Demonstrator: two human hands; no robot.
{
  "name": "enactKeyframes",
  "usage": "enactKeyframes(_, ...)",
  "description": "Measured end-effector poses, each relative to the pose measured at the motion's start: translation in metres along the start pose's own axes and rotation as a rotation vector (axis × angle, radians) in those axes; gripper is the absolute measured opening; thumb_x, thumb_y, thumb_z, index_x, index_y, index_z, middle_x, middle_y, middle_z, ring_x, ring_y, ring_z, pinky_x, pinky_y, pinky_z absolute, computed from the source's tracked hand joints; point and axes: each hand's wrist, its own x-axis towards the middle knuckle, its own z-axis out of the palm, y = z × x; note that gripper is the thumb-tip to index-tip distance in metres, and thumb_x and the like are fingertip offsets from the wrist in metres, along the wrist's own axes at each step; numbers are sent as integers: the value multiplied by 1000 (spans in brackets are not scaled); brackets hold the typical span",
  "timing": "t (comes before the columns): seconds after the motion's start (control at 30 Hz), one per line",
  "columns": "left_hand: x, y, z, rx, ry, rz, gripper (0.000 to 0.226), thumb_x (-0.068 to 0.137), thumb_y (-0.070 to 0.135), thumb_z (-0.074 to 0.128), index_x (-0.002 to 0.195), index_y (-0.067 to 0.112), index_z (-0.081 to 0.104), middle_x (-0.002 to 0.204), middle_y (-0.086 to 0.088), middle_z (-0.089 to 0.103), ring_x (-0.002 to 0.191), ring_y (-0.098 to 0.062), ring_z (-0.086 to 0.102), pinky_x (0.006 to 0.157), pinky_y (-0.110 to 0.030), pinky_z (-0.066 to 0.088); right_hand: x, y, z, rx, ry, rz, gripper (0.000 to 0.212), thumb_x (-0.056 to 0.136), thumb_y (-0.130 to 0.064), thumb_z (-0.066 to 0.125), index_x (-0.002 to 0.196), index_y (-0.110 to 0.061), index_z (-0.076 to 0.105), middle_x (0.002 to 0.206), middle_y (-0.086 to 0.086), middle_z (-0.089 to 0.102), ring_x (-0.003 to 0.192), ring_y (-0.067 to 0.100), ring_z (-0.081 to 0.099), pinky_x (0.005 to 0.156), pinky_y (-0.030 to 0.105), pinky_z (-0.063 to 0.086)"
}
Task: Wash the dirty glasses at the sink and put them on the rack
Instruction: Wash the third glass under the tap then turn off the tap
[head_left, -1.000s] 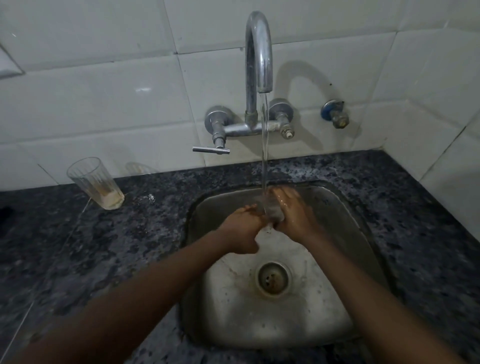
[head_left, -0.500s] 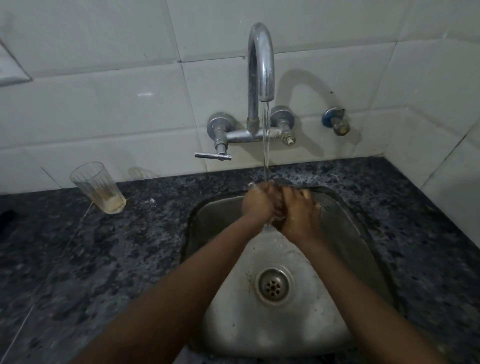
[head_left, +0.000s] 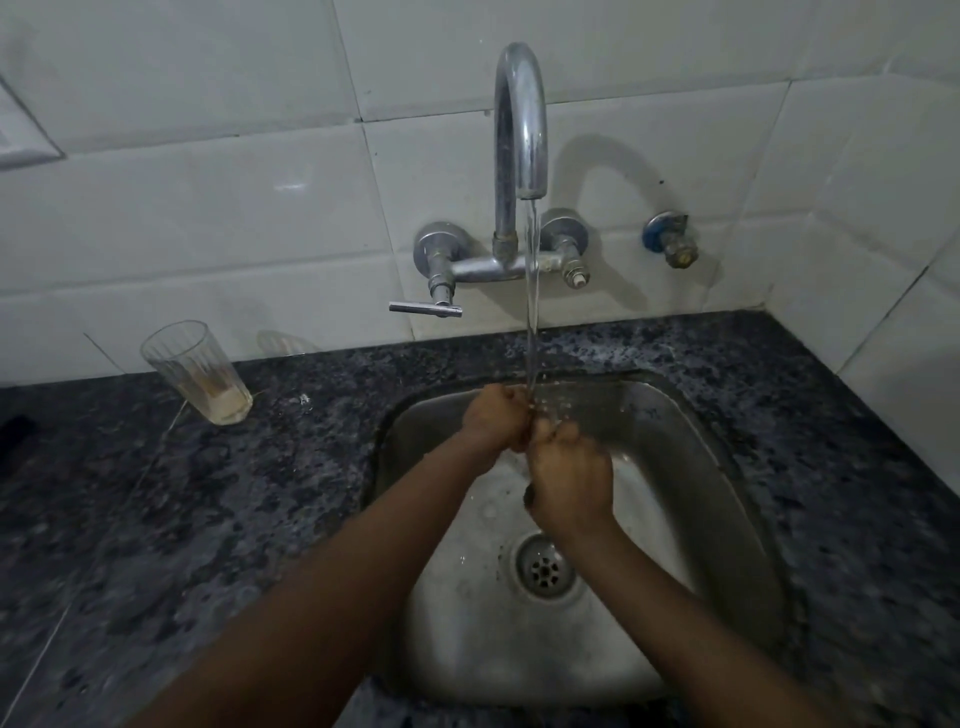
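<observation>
One steel sink (head_left: 691, 597), one tap (head_left: 521, 130) running. Both hands curled under the stream: left hand (head_left: 496, 418), right hand (head_left: 570, 475) gripping a clear glass (head_left: 531, 496), mostly hidden. One dirty glass (head_left: 196, 371) stands left of the sink. No readable writing.

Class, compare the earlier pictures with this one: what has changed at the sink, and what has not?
The left hand and right hand rose to the sink's far side under the stream, then the right dropped nearer the drain. The glass between them, visible earlier, is now hidden. Unchanged: the tap runs; the dirty glass stands on the counter.
</observation>
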Motion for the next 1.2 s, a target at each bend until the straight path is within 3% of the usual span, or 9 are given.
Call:
enactKeyframes(0.13,-8,-6,2,-58,97,9,31,92,17,47,72,6,67,62,-12,66,71,-30,68,74,-44,54,8,12,-6,244,-209,19,66,67,-27,75,121,-12,41,109,11,60,96,30,63,76,37,51)
enactKeyframes(0.3,-18,-9,-4,-412,-89,125,45,96,28,45,57,10,58,33,2,52,31,-5,46,40,-17,40,12,43,-12,1451,-793,318,18,75,-14,69,91,-9,64,91,13,67,68,22,66,65,34,55)
enactKeyframes(0.37,-14,-7,-4,-325,-112,111,44,96,27,45,57,9,57,33,3,53,31,-4,48,39,-15,40,7,35,-7,1378,-696,387,30,69,-15,74,95,-7,63,86,12,66,67,24,66,65,34,54)
enactKeyframes(0.53,-4,-4,9,-178,8,-45,42,95,25,45,56,13,56,51,-5,58,48,-18,55,53,-26,44,0,7,3,241,-138,118,75,66,-25,76,127,-11,35,108,10,63,100,32,62,75,36,51)
enactKeyframes(0.7,-11,-20,-2,-404,25,52,48,97,24,42,53,10,57,35,3,55,32,-4,50,39,-14,39,2,38,-6,1398,-735,250,43,76,-8,70,116,-8,53,97,20,64,73,24,65,66,33,56)
enactKeyframes(0.77,-12,-18,-2,-399,-14,77,45,95,26,46,56,9,59,41,2,57,36,-8,52,41,-16,41,-1,38,-3,1471,-712,313,37,78,-3,67,112,-7,53,92,21,64,69,25,64,62,32,55)
enactKeyframes(0.97,-3,-3,7,-129,106,-75,40,88,37,57,63,8,67,59,-13,66,55,-27,62,66,-33,54,-4,19,14,252,-109,1,76,64,-21,74,128,-8,34,113,15,58,99,34,60,74,37,51)
enactKeyframes(1.1,-11,-11,-1,-375,19,63,41,87,33,60,57,6,65,41,-3,61,40,-16,58,46,-23,47,3,42,-6,1308,-591,206,49,70,-11,75,113,-8,53,108,22,65,78,29,67,70,41,56)
enactKeyframes(1.2,-13,-2,-8,-415,-80,157,40,88,29,60,54,7,59,35,0,56,32,-9,53,40,-19,44,3,44,-9,1595,-674,309,22,80,-6,65,101,-9,60,93,18,68,67,24,66,66,35,54)
